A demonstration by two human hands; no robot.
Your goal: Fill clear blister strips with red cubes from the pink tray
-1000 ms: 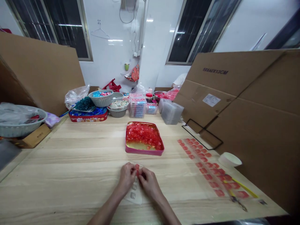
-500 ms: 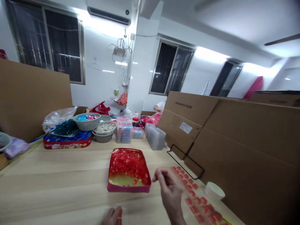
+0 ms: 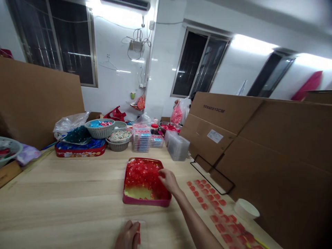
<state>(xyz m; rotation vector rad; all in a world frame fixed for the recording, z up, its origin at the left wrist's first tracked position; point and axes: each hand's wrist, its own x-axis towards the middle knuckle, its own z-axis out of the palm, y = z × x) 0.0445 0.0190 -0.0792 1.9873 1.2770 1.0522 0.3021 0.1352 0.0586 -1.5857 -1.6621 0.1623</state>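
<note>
A square red tin [image 3: 146, 201] stands in the middle of the table, filled at the back with small translucent red pieces [image 3: 144, 173] and showing its yellowish bottom in front. My right hand [image 3: 168, 180] reaches over the tin's right side, fingers curled together at the red pieces. Whatever its fingertips hold is too small to make out. At the bottom, my left hand [image 3: 128, 237] has its fingers closed on a clear flat plastic case [image 3: 143, 230]. Something red shows at its fingertips, partly hidden by the hand.
Rows of red stickers [image 3: 215, 204] lie to the right, near a white tape roll [image 3: 246, 209] and a black wire frame [image 3: 212, 176]. Behind the tin stand stacked clear cases [image 3: 141, 140], plastic boxes [image 3: 178, 148] and grey baskets [image 3: 118, 145]. A cardboard sheet [image 3: 272, 155] walls off the right.
My right hand has moved from beside the stickers left and forward to the tin. My left hand stays at the plastic case. The whole view has shifted slightly.
</note>
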